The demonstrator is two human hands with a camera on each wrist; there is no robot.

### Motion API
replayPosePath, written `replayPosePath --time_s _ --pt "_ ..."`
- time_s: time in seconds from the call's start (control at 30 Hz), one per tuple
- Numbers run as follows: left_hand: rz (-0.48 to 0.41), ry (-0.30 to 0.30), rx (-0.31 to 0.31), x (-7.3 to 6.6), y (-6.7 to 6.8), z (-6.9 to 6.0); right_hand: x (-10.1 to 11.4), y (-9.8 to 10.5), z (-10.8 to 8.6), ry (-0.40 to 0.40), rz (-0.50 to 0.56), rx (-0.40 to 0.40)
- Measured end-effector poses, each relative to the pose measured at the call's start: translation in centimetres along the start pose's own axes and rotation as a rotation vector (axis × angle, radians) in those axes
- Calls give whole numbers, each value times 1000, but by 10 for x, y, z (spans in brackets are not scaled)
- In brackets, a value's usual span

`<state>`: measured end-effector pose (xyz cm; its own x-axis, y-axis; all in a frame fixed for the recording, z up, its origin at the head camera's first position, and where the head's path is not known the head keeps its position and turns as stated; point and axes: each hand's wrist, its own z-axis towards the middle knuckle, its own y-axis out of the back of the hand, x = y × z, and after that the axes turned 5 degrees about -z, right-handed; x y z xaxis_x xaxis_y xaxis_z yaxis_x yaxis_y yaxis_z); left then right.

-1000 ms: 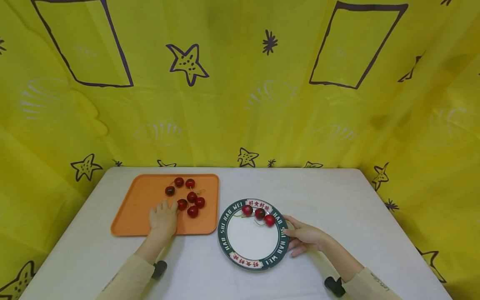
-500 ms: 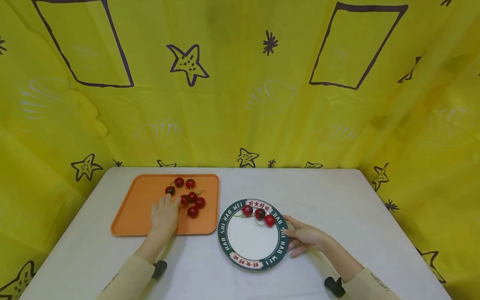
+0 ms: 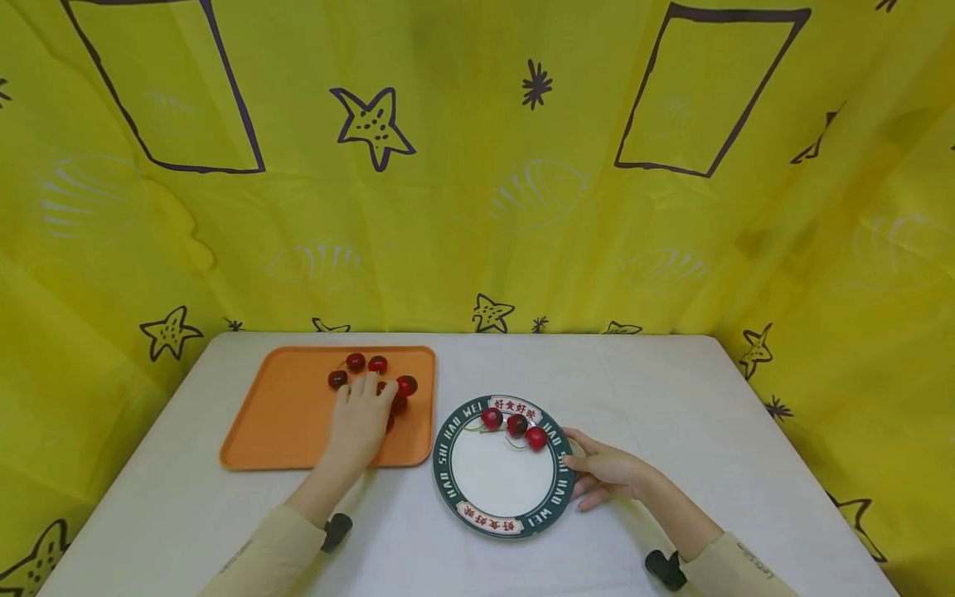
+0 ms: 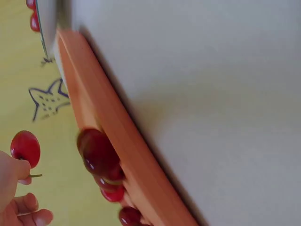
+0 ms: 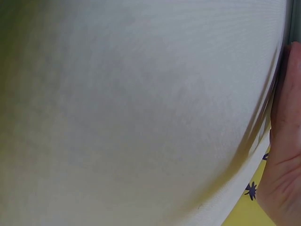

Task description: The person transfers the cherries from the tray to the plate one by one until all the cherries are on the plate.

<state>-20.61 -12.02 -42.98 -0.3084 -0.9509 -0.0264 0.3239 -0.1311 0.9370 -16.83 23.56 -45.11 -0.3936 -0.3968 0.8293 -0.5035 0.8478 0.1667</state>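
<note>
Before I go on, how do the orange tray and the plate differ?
Shape: the orange tray is a rounded rectangle; the plate is round.
Colour: the tray is plain orange; the plate is white and dark green, with lettering.
Handling: the left hand pinches a cherry over the tray; the right hand grips the plate's edge.
Shared: both bear cherries.

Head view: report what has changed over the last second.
The left hand has taken hold of a cherry and moved it rightward over the orange tray, toward the plate. The plate, the three cherries on it and the right hand holding it stayed put.
</note>
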Motion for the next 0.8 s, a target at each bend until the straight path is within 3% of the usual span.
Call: replayPosePath --time_s 0.23,0.6,0.8 --pt "-21 -95 -64 -23 -6 5 0 1 0 -10 8 7" --pt "-4 -228 42 -57 -12 10 -1 2 1 8 12 15" --pt "19 -334 5 -71 -18 9 -1 2 1 16 28 32"
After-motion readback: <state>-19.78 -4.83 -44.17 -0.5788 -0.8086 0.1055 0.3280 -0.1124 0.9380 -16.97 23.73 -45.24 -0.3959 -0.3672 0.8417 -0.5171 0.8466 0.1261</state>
